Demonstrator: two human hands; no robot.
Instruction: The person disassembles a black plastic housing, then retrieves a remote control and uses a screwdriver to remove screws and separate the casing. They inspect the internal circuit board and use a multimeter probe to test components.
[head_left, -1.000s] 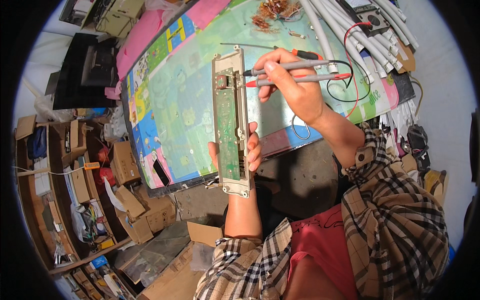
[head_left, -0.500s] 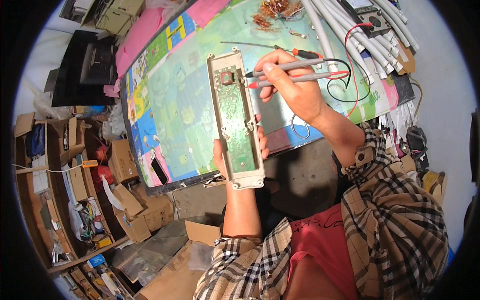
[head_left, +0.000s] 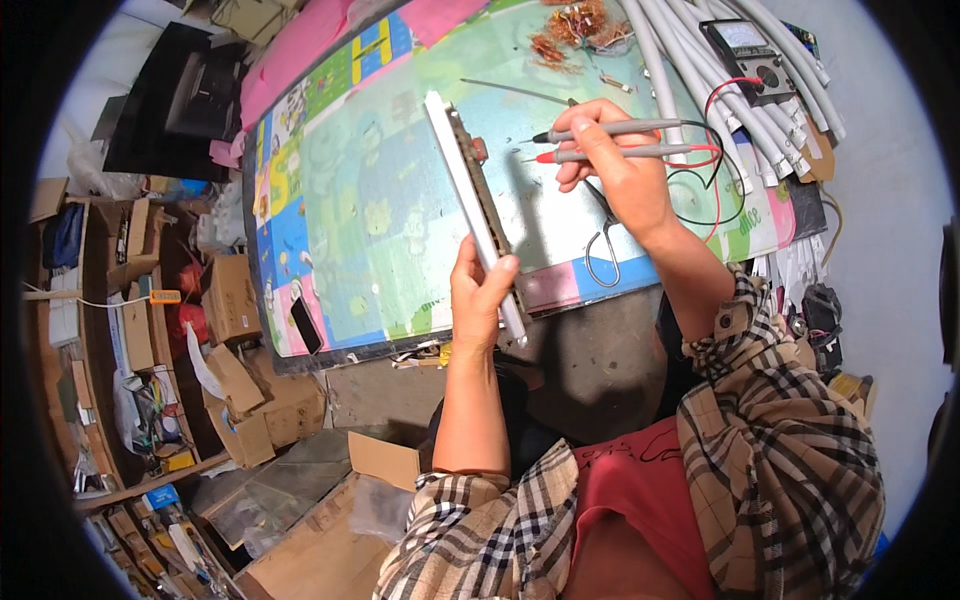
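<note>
My left hand (head_left: 478,295) grips the lower end of a long, narrow light-coloured housing (head_left: 462,185), held tilted over the table. The housing is turned edge-on, so the face of its circuit board is mostly hidden; a small red-brown component (head_left: 480,149) sticks out from the board side. In my right hand (head_left: 625,185) are two grey test probes, one with a black tip (head_left: 542,137) and one with a red tip (head_left: 545,157). Both tips point left toward the board and stay apart from it. Their black and red leads run toward an analog multimeter (head_left: 752,62).
The multimeter lies on several white tubes (head_left: 690,80) at the table's far right. Near them are a tangle of copper wire (head_left: 580,35) and a thin dark rod (head_left: 510,88). A black phone (head_left: 305,326) rests at the table's near left corner. Shelves and cardboard boxes (head_left: 232,297) stand left.
My left hand has rolled the housing from face-up to edge-on, so the board no longer faces up. My right hand and the probes now sit farther from the board.
</note>
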